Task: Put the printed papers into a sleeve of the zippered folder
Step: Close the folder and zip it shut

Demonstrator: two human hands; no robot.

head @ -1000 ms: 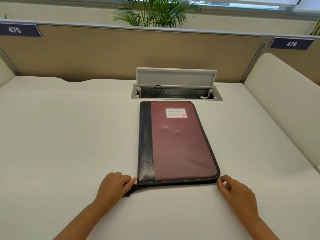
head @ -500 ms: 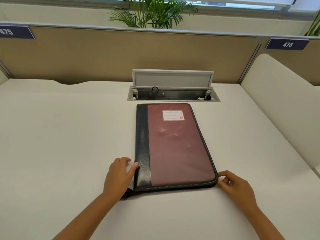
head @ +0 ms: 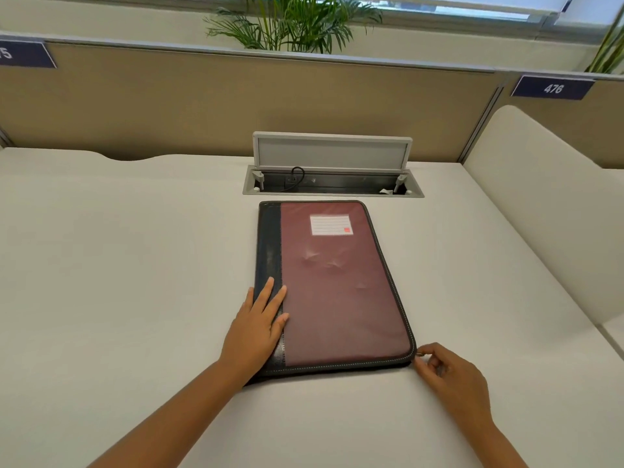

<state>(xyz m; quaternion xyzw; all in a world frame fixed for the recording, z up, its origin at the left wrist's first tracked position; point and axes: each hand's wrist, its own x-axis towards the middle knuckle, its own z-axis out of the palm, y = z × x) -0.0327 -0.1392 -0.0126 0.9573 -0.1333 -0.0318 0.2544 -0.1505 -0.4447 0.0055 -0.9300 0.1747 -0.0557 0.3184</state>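
Head view. Folder (head: pixel 332 285) lies flat and closed on the surface (head: pixel 135 265), spine to the left, its far edge just short of the open cable tray (head: pixel 332 184). Cover is maroon with a dark spine strip and a white label (head: pixel 331 224) near the top.

Left hand (head: pixel 258 327) rests palm-down over the spine strip near the near-left corner, fingers (head: pixel 270 292) straight and close together, pressing flat. Right hand (head: pixel 449 374) sits at the near-right corner; thumb and forefinger are curled together, pinching a small metal ring, probably the zip pull (head: pixel 419 355) (too small to be sure).

Printed papers: not in view anywhere on the surface. They may be inside the folder or out of frame; cannot tell.

Step in hand, by judgement: opening the zip, so the task is barely begun.

Risks from here:
- Folder slides or swings on the smooth surface when the pull is drawn along the edge. Cause: left hand holds one corner only, well away from the far end.
- Pull slips out of the pinch. Cause: the ring is tiny and the grip is by fingertips alone.
- Zip jams at the rounded corner (tight curve, soft cover already dented near the middle).
- Far edge nudges into the open cable tray if the folder is pushed forward.
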